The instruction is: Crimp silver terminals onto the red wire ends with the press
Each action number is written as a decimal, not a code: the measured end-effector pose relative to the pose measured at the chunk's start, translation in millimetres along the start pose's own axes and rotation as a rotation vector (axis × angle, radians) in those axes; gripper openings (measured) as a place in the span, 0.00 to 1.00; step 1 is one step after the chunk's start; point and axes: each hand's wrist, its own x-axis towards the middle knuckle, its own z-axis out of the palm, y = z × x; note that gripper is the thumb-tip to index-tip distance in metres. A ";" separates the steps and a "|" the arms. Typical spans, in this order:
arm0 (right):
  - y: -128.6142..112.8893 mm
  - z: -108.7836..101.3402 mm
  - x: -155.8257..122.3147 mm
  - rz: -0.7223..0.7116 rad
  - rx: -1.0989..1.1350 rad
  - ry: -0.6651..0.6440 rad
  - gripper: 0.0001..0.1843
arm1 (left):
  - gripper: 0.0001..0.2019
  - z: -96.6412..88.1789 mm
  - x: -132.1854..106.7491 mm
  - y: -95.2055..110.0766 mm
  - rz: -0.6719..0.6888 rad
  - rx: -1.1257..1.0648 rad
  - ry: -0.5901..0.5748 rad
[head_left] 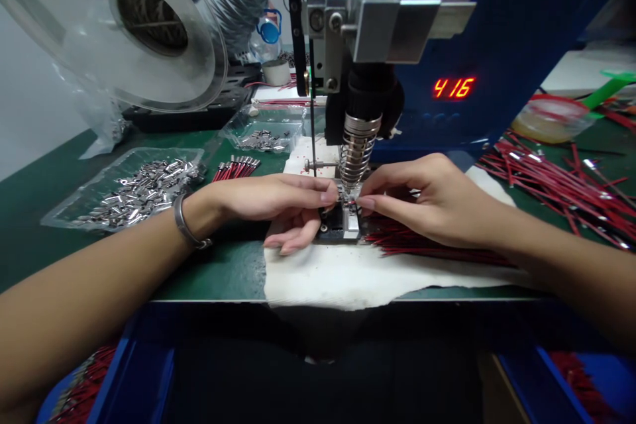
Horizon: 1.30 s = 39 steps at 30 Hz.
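My left hand point(293, 205) is at the left side of a small metal fixture point(350, 222), with thumb and forefinger pinched; anything between them is too small to make out. From the right, my right hand point(437, 199) pinches what looks like a thin red wire at the fixture, its end mostly hidden by the fingertips. The spring-wrapped tip of a soldering machine point(358, 146) points down just above, between both hands. A bundle of red and black wires point(422, 245) lies under my right hand.
On the left, a clear tray point(144, 189) holds many small metal parts, beside several red wires with metal ends point(236, 167). Another tray point(268, 136) stands behind. More red wires point(556, 179) lie right. A large reel point(163, 33) and blue machine housing point(447, 119) flank the work.
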 end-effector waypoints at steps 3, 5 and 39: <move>0.8 -0.1 -0.3 0.003 0.008 -0.005 0.10 | 0.15 1.4 0.3 1.7 -0.010 0.026 0.018; 1.0 0.0 -0.3 0.012 0.012 -0.006 0.11 | 0.15 2.7 0.7 2.8 -0.021 0.048 0.035; -12.8 5.5 -2.2 0.106 -0.019 0.071 0.09 | 0.24 6.2 3.3 2.0 -0.045 0.064 0.069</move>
